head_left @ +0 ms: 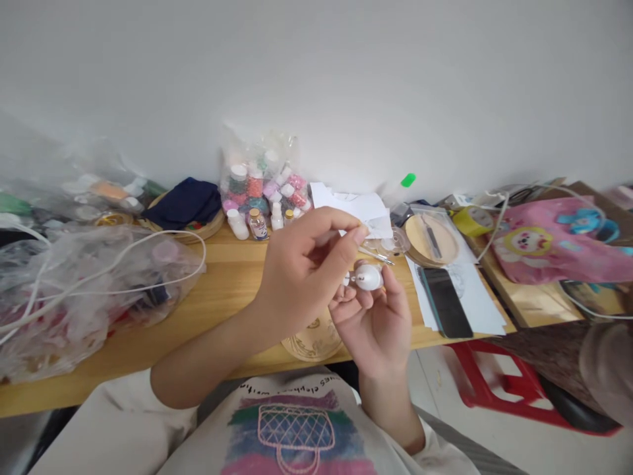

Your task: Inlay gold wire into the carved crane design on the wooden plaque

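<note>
My left hand (301, 270) is raised over the table, its thumb and forefinger pinched together. Whatever sits between those fingertips is too small to make out. Just below the pinch, my right hand (378, 326) is palm up with its fingers curled around a small white rounded object (368, 277), perhaps a little bottle, lying sideways with its narrow end to the left. Part of that narrow end is hidden behind my left hand. Under the hands, a round wooden disc (311, 343) with a carved or drawn pattern lies at the table's front edge.
At the back are a bag of bead jars (262, 181), small bottles (258, 224) and white paper (353, 204). Plastic bags (99, 290) and a white cable crowd the left. On the right lie a phone (445, 303), a pink bag (539, 241) and, lower, a red stool (494, 382).
</note>
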`<state>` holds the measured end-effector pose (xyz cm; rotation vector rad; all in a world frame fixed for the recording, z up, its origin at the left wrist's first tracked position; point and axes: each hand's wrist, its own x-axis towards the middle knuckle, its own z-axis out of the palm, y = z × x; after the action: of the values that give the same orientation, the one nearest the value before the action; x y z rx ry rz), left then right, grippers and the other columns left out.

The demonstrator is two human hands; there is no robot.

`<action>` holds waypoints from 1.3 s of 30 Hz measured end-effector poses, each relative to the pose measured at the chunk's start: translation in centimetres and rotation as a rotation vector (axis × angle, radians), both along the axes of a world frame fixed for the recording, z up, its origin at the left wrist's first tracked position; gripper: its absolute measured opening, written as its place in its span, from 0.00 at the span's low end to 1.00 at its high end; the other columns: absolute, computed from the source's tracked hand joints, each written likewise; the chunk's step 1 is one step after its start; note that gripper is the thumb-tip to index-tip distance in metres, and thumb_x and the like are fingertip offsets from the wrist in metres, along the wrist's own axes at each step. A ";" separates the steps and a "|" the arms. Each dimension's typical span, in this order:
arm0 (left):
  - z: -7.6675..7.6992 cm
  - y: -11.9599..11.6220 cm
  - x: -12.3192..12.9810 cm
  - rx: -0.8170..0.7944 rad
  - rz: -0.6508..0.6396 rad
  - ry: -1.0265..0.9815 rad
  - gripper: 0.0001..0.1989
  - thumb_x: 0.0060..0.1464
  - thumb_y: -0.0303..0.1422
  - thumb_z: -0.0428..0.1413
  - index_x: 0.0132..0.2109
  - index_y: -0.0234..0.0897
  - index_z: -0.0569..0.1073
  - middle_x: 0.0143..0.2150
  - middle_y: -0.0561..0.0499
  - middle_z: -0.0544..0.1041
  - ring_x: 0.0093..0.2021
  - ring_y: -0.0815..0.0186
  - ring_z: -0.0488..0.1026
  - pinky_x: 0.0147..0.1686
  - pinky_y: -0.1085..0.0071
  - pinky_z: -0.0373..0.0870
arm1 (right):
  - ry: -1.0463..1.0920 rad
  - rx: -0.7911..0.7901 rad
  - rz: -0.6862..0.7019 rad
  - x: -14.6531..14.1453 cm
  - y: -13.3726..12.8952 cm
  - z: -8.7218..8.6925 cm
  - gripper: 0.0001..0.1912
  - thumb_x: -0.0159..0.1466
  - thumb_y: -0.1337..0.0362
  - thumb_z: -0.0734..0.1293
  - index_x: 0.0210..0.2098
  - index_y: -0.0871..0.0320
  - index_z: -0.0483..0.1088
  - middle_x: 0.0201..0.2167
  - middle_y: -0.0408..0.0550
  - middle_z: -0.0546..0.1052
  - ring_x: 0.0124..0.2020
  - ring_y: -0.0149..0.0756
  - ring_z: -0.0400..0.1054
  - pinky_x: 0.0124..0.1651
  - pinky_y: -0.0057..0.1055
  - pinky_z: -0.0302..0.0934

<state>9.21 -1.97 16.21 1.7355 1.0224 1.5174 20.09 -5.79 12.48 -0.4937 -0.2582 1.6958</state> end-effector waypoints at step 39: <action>-2.0 1.2 -0.2 0.214 0.245 0.610 0.06 0.61 0.29 0.53 0.36 0.38 0.73 0.26 0.56 0.77 0.25 0.72 0.72 0.26 0.75 0.58 | -0.742 0.175 -0.478 1.4 0.1 -1.5 0.06 0.60 0.58 0.68 0.34 0.53 0.72 0.20 0.39 0.74 0.24 0.33 0.69 0.33 0.33 0.63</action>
<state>9.03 -0.78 14.16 2.3791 1.4539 1.2932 21.51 -5.67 11.00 -0.9578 -0.7516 0.9623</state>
